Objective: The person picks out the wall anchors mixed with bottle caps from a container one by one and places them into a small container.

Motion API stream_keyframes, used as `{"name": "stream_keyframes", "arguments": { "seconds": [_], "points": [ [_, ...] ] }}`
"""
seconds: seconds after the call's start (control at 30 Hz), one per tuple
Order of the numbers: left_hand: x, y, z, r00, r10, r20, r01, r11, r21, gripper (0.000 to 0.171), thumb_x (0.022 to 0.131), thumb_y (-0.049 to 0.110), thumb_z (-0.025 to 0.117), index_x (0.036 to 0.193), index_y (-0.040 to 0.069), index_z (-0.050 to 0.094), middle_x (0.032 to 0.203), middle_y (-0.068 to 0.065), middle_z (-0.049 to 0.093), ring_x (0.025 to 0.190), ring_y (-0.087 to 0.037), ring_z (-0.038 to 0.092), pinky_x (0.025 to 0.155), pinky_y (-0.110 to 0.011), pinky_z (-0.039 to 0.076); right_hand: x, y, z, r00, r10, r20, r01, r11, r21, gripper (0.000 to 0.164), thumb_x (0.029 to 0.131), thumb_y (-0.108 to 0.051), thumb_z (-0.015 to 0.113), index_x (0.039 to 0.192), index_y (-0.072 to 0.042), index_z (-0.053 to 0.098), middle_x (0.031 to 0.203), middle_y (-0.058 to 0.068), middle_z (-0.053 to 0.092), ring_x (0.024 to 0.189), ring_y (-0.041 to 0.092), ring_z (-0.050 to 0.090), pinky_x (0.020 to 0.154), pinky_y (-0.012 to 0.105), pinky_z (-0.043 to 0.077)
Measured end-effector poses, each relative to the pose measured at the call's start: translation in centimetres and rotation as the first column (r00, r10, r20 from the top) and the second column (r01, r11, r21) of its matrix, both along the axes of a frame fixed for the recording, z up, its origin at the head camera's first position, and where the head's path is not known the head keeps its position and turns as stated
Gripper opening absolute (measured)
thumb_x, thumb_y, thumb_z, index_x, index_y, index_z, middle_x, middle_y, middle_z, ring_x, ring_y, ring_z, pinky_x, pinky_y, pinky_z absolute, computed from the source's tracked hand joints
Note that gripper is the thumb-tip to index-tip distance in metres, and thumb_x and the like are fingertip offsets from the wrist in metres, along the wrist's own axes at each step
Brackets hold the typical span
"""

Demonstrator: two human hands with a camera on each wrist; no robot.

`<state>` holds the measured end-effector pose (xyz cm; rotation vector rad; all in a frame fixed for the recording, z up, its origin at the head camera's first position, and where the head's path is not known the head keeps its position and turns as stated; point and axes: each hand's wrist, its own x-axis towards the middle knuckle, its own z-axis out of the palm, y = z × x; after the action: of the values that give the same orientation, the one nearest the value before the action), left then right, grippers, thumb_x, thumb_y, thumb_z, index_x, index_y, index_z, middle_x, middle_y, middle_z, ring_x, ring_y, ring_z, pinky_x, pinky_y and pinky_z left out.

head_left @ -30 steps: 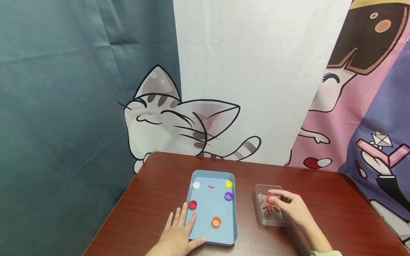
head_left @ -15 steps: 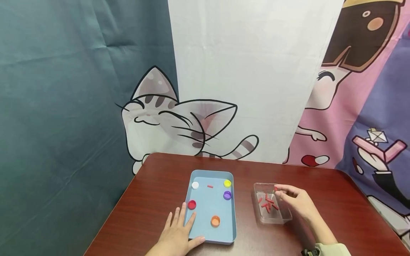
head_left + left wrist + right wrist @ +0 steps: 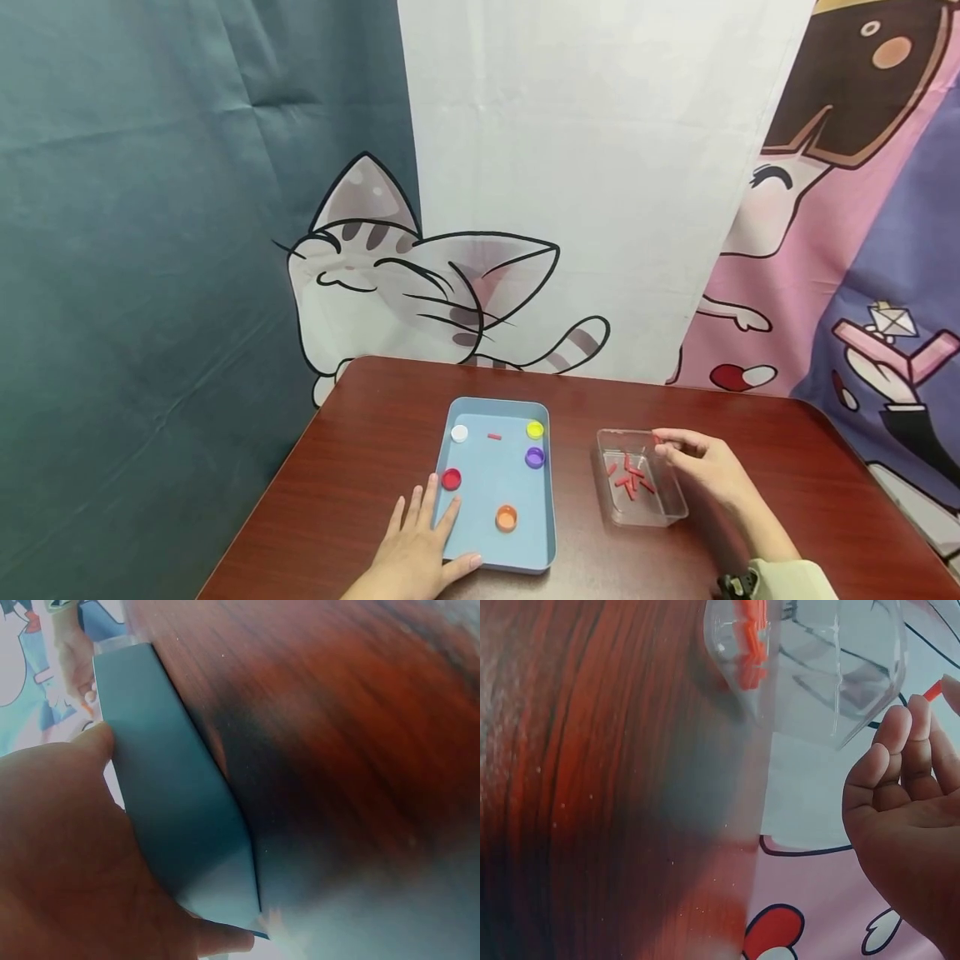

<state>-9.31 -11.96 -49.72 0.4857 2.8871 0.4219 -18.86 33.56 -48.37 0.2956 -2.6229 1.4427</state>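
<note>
My right hand [image 3: 708, 468] pinches a small red stick [image 3: 933, 691] between thumb and fingertips, above the far right rim of a clear plastic box [image 3: 651, 514]. Inside that box lie several similar red sticks [image 3: 632, 483], loosely piled. With fingers spread, my left hand [image 3: 411, 542] rests at the near left edge of a light blue tray [image 3: 486, 500]. One red stick [image 3: 494, 437] lies flat near the tray's far end. Around it in the tray are small round caps: white [image 3: 459, 433], yellow [image 3: 535, 430], purple [image 3: 535, 457], red [image 3: 451, 479] and orange [image 3: 506, 518].
Tray and box stand apart on a reddish-brown wooden table [image 3: 360, 433], the box to the right. Behind the table hang cloth sheets with a cartoon cat [image 3: 367, 308] and a cartoon figure. A dark watch [image 3: 738, 585] is on the right wrist.
The right hand has lifted a red stick from the pile and moved right and away, to the box's far right rim. The left hand and tray stay in place.
</note>
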Motion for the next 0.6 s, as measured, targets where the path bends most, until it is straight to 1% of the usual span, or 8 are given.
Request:
{"name": "stream_keyframes", "arguments": {
  "seconds": [0.1,0.2,0.37,0.47,0.6],
  "points": [
    [0.0,0.0,-0.1,1.0,0.0,0.006,0.0,1.0,0.001,0.093,0.09,0.077,0.047,0.155,0.011,0.042,0.166,-0.026,0.012,0.148,-0.053,0.021,0.116,-0.07,0.013,-0.2,0.3,-0.1,1.0,-0.012,0.021,0.012,1.0,0.007,0.036,0.095,-0.02,0.072,0.125,0.0,0.069,0.104,-0.002,0.076,0.084,0.002,0.064,0.07,0.021,0.053],
    [0.0,0.0,-0.1,1.0,0.003,-0.009,-0.003,1.0,0.001,0.093,0.09,0.078,0.046,0.155,0.012,0.042,0.166,-0.026,0.013,0.148,-0.052,0.022,0.116,-0.07,0.013,-0.4,0.4,-0.1,0.999,-0.001,0.039,0.002,1.0,-0.026,0.038,0.096,-0.019,0.071,0.127,0.003,0.067,0.107,-0.002,0.076,0.086,0.004,0.067,0.072,0.022,0.055],
    [0.2,0.0,-0.1,1.0,0.009,-0.027,-0.009,1.0,0.006,0.093,0.09,0.079,0.045,0.154,0.012,0.043,0.166,-0.025,0.013,0.148,-0.052,0.023,0.116,-0.069,0.013,-0.8,0.4,0.2,0.997,-0.007,0.071,0.01,0.999,-0.043,0.041,0.098,-0.022,0.07,0.131,0.002,0.065,0.111,0.005,0.075,0.087,0.011,0.071,0.073,0.027,0.058],
    [0.2,0.0,-0.1,1.0,0.01,-0.03,-0.01,1.0,0.001,0.093,0.09,0.079,0.045,0.154,0.012,0.043,0.166,-0.025,0.013,0.148,-0.052,0.023,0.116,-0.069,0.013,-0.9,0.2,0.7,0.997,-0.006,0.079,0.008,1.0,-0.03,0.042,0.099,-0.026,0.068,0.132,-0.002,0.065,0.116,0.008,0.073,0.09,0.012,0.071,0.076,0.028,0.059],
    [0.2,0.0,0.0,1.0,0.012,-0.027,-0.012,1.0,-0.003,0.093,0.09,0.079,0.045,0.154,0.013,0.044,0.166,-0.025,0.013,0.148,-0.052,0.023,0.116,-0.069,0.014,-1.1,-0.6,1.3,0.998,0.015,0.064,-0.012,0.999,-0.035,0.039,0.099,-0.026,0.068,0.131,-0.003,0.066,0.116,0.009,0.073,0.093,0.011,0.071,0.078,0.029,0.059]
  ]
}}
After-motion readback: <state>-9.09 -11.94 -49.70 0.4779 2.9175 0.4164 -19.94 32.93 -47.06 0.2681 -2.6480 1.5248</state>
